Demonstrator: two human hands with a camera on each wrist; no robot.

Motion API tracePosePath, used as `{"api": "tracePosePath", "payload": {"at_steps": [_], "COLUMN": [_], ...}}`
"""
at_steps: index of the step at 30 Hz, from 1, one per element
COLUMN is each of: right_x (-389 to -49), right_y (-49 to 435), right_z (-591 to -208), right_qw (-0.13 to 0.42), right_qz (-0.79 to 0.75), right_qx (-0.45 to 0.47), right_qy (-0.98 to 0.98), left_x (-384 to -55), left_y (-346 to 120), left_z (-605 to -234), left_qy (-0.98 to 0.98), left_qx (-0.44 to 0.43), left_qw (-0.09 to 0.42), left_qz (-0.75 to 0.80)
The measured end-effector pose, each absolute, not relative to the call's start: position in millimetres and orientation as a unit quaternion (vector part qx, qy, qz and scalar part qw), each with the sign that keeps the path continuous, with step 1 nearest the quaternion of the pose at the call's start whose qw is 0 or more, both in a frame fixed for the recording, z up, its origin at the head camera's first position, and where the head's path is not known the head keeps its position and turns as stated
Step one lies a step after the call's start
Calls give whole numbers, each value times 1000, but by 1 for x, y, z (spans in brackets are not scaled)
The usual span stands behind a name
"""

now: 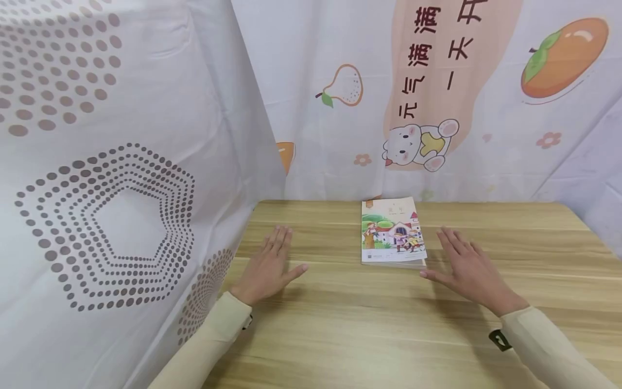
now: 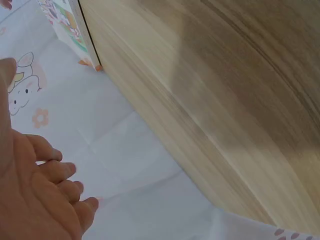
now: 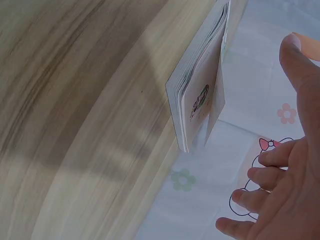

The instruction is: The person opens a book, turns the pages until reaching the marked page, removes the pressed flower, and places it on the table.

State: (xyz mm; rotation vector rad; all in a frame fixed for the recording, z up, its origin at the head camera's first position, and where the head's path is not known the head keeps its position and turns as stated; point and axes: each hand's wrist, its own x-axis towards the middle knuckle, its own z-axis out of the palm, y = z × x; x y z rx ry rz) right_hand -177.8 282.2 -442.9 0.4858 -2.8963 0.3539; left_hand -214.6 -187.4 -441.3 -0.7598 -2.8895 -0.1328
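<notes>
A thin paperback book (image 1: 392, 232) with a colourful cartoon cover lies on the wooden table (image 1: 330, 324) near its back edge. In the right wrist view the front cover of the book (image 3: 202, 95) stands slightly lifted from the pages. To the left of it my left hand (image 1: 269, 267) is held over the table, palm down, fingers straight and thumb apart, with nothing in it. My right hand (image 1: 468, 270) is just right of the book, fingers extended and thumb pointing at the book's lower right corner. It holds nothing either.
A white curtain (image 1: 301, 124) printed with fruit, a cartoon bear and Chinese characters hangs behind the table. Another white cloth (image 1: 136, 227) with brown dot patterns hangs along the left side. Dark bands are around both wrists, by the cream sleeves (image 1: 549, 346).
</notes>
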Motion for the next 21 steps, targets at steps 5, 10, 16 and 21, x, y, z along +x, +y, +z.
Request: {"api": "tracePosePath", "payload": {"at_steps": [5, 10, 16, 21], "right_x": [-179, -183, -189, -192], "right_y": [281, 279, 275, 271], "right_z": [-446, -452, -462, -465], "right_qw": [91, 82, 82, 83], "right_qz": [136, 178, 204, 219], "right_qx": [144, 110, 96, 84], "right_qy": [-976, -974, -971, -969], "left_x": [-215, -221, -229, -234], "left_y": [-182, -171, -150, -129], "left_z": [-444, -451, -458, -461], "left_qy": [-951, -942, -941, -941], "left_qx": [-267, -264, -260, -254], "left_qw": [132, 160, 108, 71], "left_qz": [-75, -128, -189, -212]}}
